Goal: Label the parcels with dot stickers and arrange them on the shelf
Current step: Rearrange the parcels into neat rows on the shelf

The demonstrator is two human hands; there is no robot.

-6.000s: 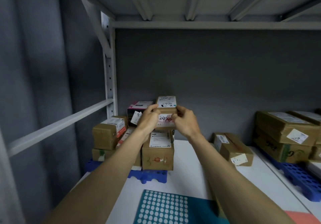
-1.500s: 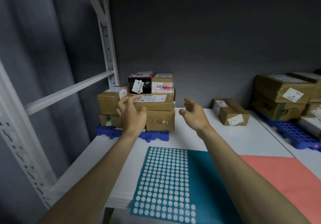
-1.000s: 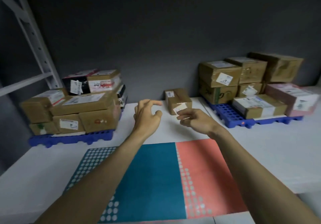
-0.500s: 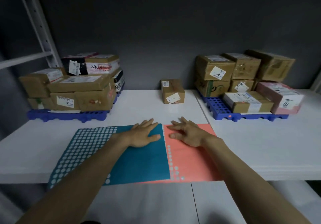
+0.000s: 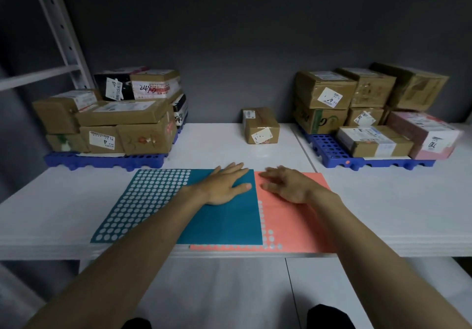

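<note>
Resting palm-down, the left hand [image 5: 224,185] is laid flat on the teal sticker sheet [image 5: 163,201], fingers straight and slightly spread; the right hand [image 5: 288,185] is held over the coral sticker sheet [image 5: 293,226], fingers extended, blurred, contact unclear. Both sheets lie at the front edge of the white worktop [image 5: 383,201], the coral one partly covered. A single parcel [image 5: 260,125] is set between two parcel stacks on the left pallet [image 5: 102,161] and right pallet [image 5: 332,149]; label writing cannot be read.
</note>
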